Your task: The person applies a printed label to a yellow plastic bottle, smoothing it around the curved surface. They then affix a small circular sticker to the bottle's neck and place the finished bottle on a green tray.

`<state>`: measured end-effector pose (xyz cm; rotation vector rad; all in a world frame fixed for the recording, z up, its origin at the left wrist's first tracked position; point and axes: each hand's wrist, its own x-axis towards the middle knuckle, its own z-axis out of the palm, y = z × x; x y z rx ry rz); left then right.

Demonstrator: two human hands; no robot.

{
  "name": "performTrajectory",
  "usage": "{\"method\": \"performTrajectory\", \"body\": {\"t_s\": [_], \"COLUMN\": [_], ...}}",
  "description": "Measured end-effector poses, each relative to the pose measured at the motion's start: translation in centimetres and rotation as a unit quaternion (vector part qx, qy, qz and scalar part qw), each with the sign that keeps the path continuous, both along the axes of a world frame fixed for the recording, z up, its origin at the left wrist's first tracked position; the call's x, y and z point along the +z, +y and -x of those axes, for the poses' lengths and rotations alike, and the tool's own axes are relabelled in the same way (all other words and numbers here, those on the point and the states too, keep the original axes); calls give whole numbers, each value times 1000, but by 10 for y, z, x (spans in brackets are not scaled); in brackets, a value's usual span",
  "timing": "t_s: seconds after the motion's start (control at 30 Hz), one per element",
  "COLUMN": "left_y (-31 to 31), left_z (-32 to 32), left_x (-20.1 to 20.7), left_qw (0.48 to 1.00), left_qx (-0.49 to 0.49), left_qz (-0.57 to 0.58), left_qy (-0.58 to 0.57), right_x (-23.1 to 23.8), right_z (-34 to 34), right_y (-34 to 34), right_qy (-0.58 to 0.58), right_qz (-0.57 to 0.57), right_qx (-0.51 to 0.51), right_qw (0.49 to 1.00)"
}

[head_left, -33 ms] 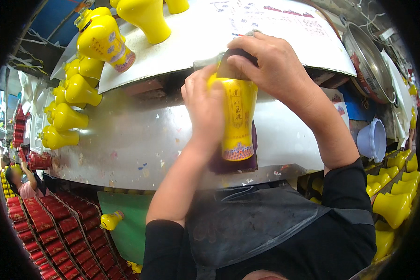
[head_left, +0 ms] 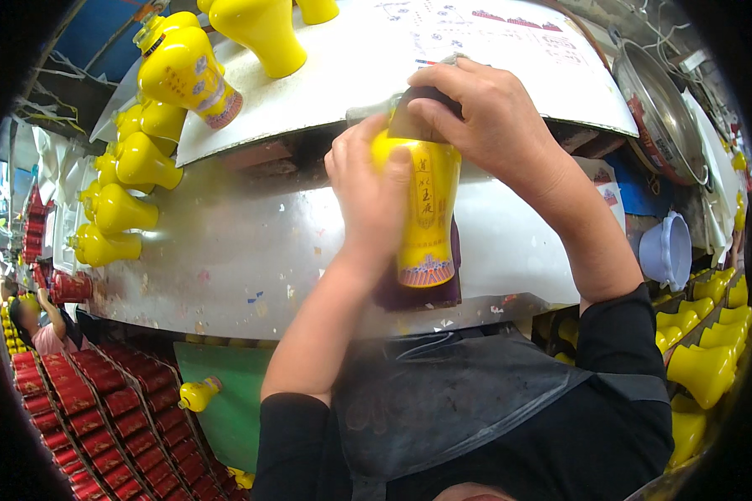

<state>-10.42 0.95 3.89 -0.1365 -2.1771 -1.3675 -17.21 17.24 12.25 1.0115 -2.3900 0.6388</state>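
A glossy yellow bottle (head_left: 430,238) with dark lettering and a patterned blue-and-red band at its base lies on a dark purple pad (head_left: 439,298), base toward me. My left hand (head_left: 363,184) is closed around its left side near the shoulder, the thumb lying on the printed face. Pinched in my right hand (head_left: 489,104) is a thin dark flat piece, like a scraper (head_left: 411,123), pressed against the bottle's shoulder. The bottle's neck is mostly hidden behind the hands and this piece.
A metal worktop (head_left: 251,242) spans the middle, with a white board (head_left: 351,50) behind it bearing printed sheets and decorated yellow bottles (head_left: 188,75). More yellow bottles (head_left: 125,209) line the left. Red boxes (head_left: 117,417) are stacked lower left, near another person (head_left: 50,330). A pale basin (head_left: 667,250) stands right.
My left thumb has shifted a little to the right on the bottle's printed face. My right hand, the dark flat piece and the bottle stay almost where they were.
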Motion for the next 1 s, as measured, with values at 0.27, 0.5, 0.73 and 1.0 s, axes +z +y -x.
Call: {"method": "performTrajectory", "body": {"t_s": [0.27,0.5,0.73,1.0], "left_y": [-8,-14,-20,-5], "left_z": [2,3,4,3], "left_x": [12,22,26,7], "left_qw": [942,878,886,986], "left_qx": [-106,-133,-144,-60], "left_qz": [-293,-431,-409,-118], "left_qy": [-124,-158,-165,-97], "right_x": [1,-20,-24,-43], "right_z": [-20,-70,-98,-94], "right_y": [10,10,-7,26], "right_qy": [151,146,75,89], "right_qz": [8,-65,-126,65], "right_qx": [18,230,319,232], "right_qw": [988,960,936,966]}}
